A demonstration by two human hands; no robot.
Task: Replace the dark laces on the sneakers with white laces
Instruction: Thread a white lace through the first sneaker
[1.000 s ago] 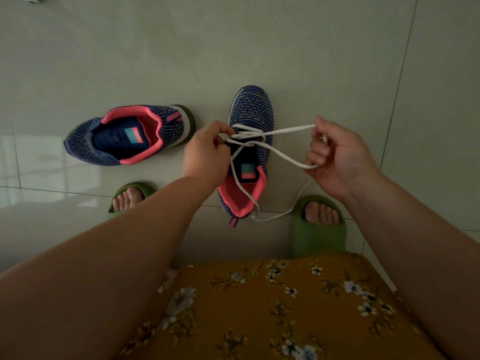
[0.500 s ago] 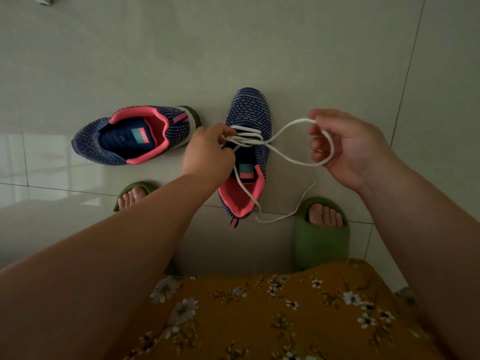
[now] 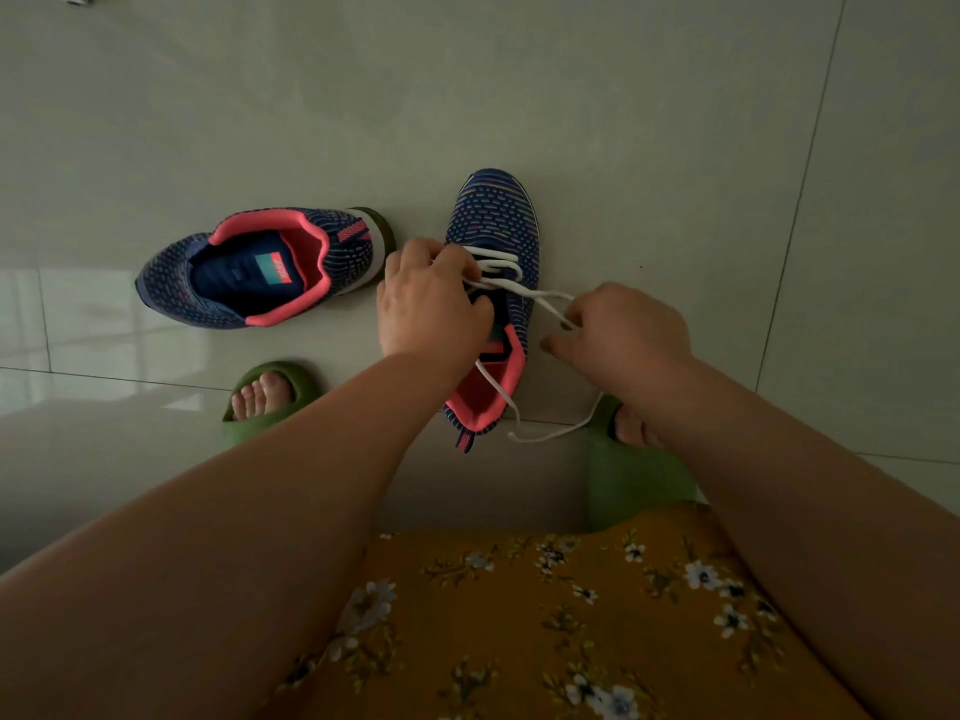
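Observation:
A navy knit sneaker with a pink collar (image 3: 496, 220) stands on the floor with its toe pointing away, and a white lace (image 3: 540, 296) is threaded through its front eyelets. My left hand (image 3: 428, 304) rests on the sneaker's left side and pinches the lace at the eyelets. My right hand (image 3: 623, 335) is just right of the sneaker, closed on a loop of the same lace. Two loose lace ends trail over the heel onto the floor. A second matching sneaker (image 3: 260, 267) lies to the left with no lace visible in it.
My feet in green slides (image 3: 270, 397) (image 3: 634, 470) stand on the pale tiled floor (image 3: 519, 96) on either side of the laced sneaker's heel. An orange flowered garment (image 3: 545, 615) fills the bottom of the view.
My right hand has come down and in toward the sneaker, taking the lace loop with it. My left hand has shifted further over the eyelets.

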